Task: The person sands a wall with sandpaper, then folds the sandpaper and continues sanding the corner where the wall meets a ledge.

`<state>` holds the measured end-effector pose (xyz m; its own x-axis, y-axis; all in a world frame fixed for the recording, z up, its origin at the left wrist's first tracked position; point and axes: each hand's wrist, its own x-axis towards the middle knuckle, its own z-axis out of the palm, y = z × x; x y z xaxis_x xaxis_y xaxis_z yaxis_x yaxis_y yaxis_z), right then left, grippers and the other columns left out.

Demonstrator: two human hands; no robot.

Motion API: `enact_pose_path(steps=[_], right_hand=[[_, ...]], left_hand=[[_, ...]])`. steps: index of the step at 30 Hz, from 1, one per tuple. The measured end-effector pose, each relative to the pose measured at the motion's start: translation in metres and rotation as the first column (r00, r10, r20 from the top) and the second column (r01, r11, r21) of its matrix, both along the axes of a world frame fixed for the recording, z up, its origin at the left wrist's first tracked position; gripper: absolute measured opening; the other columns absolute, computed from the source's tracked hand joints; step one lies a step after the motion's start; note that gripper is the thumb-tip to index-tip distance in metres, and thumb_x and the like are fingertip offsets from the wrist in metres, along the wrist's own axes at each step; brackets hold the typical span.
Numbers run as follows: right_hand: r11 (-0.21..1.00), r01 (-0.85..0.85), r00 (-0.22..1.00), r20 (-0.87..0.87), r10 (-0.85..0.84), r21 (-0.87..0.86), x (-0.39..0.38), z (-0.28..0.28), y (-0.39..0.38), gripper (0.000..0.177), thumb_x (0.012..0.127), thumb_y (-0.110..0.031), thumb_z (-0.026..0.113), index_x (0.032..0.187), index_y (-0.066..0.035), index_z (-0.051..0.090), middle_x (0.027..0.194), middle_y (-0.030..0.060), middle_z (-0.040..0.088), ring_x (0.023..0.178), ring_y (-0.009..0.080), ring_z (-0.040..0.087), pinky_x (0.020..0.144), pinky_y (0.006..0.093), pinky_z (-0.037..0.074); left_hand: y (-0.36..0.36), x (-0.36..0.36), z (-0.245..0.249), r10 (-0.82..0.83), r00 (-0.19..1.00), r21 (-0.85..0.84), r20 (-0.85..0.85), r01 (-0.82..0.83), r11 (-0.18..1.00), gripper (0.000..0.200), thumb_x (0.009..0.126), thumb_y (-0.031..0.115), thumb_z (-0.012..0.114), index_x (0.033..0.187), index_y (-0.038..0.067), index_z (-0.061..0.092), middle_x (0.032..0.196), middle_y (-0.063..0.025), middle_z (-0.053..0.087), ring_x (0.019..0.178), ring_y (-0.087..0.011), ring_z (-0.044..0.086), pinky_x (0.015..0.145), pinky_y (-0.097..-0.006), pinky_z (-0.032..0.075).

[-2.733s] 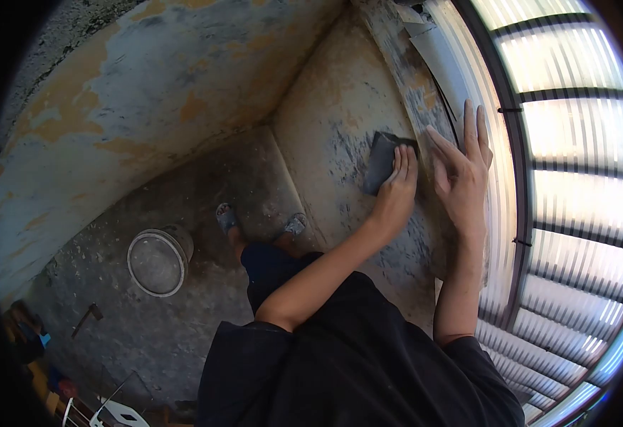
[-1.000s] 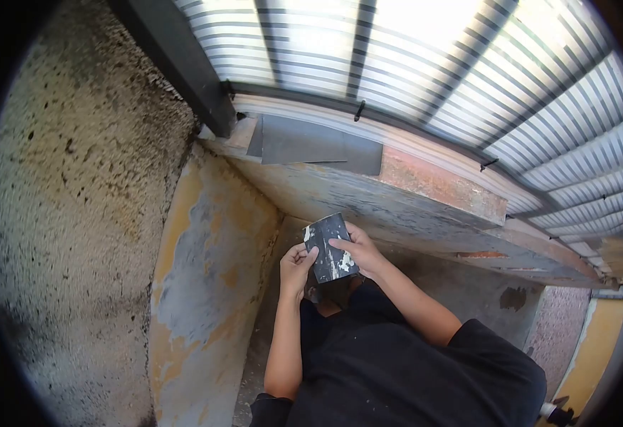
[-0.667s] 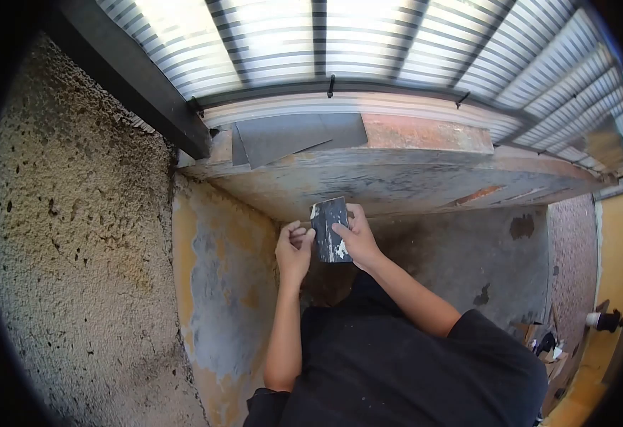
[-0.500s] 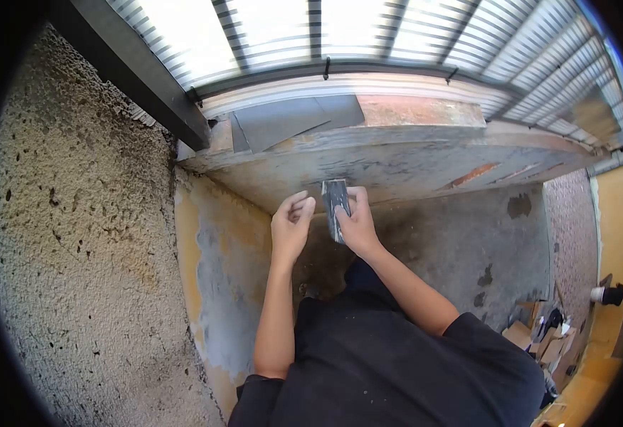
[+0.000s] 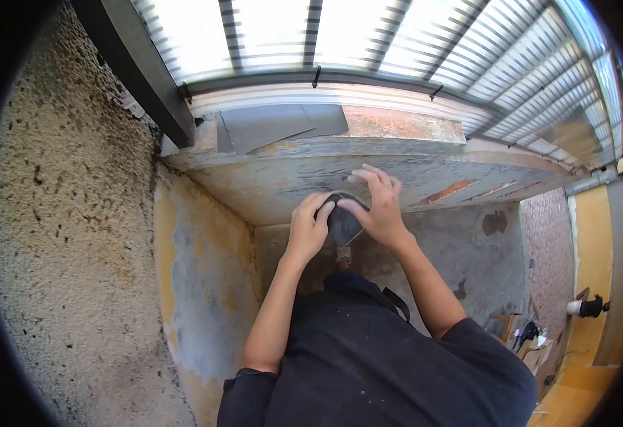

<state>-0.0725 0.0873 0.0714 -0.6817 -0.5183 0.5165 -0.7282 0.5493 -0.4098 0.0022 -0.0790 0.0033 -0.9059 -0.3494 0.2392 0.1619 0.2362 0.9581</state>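
Between both hands is a dark, flat piece (image 5: 345,225), its top edge bent or curled. My left hand (image 5: 310,222) pinches its upper left side with thumb and fingers. On the right, my right hand (image 5: 382,205) has its thumb against the top of the piece, while its fingers are spread and raised off it. A low wall with worn grey paint (image 5: 283,182) stands just beyond the hands. Grey sheets (image 5: 283,127) lie on the wall's ledge.
A metal grille (image 5: 311,77) rises above the ledge, with a dark post (image 5: 137,64) at its left. Rough stucco wall (image 5: 76,213) fills the left side. At the lower right are cardboard pieces (image 5: 537,356) and a white-and-black object (image 5: 587,307).
The dark block-like piece has gone from upright in my right hand to a wider, flatter shape between both hands. My left hand has taken hold of it; my right fingers have spread. The view has shifted slightly.
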Motion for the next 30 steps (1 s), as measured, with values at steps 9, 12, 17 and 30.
enact_pose_path(steps=[9, 12, 17, 30], right_hand=[[0.994, 0.086, 0.949, -0.299, -0.102, -0.066, -0.072, -0.012, 0.008, 0.017, 0.082, -0.023, 0.087, 0.086, -0.012, 0.076, 0.081, 0.0017, 0.069, 0.081, 0.0218, 0.063, 0.083, 0.0397, 0.038], [0.996, 0.078, 0.891, -0.446, -0.084, -0.032, -0.085, -0.010, 0.014, 0.017, 0.079, -0.021, 0.089, 0.087, -0.012, 0.078, 0.080, -0.0006, 0.067, 0.079, 0.0193, 0.059, 0.082, 0.0387, 0.034], [0.998, -0.067, 0.854, -0.517, 0.063, 0.010, -0.108, -0.020, 0.025, 0.021, 0.074, -0.017, 0.091, 0.092, -0.012, 0.081, 0.080, -0.0026, 0.066, 0.077, 0.0174, 0.056, 0.082, 0.0376, 0.031], [0.999, -0.035, 0.759, -0.651, 0.007, -0.030, -0.117, -0.025, 0.032, 0.027, 0.075, -0.026, 0.098, 0.079, -0.013, 0.074, 0.153, 0.0202, 0.054, 0.148, 0.0474, 0.034, 0.117, 0.0511, 0.028]], left_hand=[[0.063, -0.091, -0.011, 0.187, 0.982, 0.620, 0.006, -0.150, 0.770, 0.013, 0.100, -0.002, 0.071, 0.112, -0.006, 0.072, 0.104, -0.0085, 0.077, 0.096, -0.0087, 0.071, 0.085, -0.0230, 0.056], [0.075, -0.102, -0.020, 0.232, 0.973, 0.738, -0.006, -0.152, 0.658, 0.011, 0.099, -0.003, 0.073, 0.109, -0.004, 0.071, 0.100, -0.0067, 0.076, 0.093, -0.0082, 0.070, 0.085, -0.0226, 0.055], [0.088, -0.121, -0.035, 0.358, 0.934, 0.741, -0.017, -0.229, 0.632, 0.008, 0.098, -0.004, 0.073, 0.105, -0.002, 0.070, 0.096, -0.0042, 0.074, 0.089, -0.0076, 0.067, 0.083, -0.0223, 0.054], [0.109, -0.134, -0.041, 0.466, 0.884, 0.812, -0.049, -0.236, 0.534, 0.010, 0.094, 0.000, 0.079, 0.102, -0.005, 0.078, 0.096, -0.0049, 0.076, 0.088, -0.0093, 0.067, 0.080, -0.0250, 0.055]])
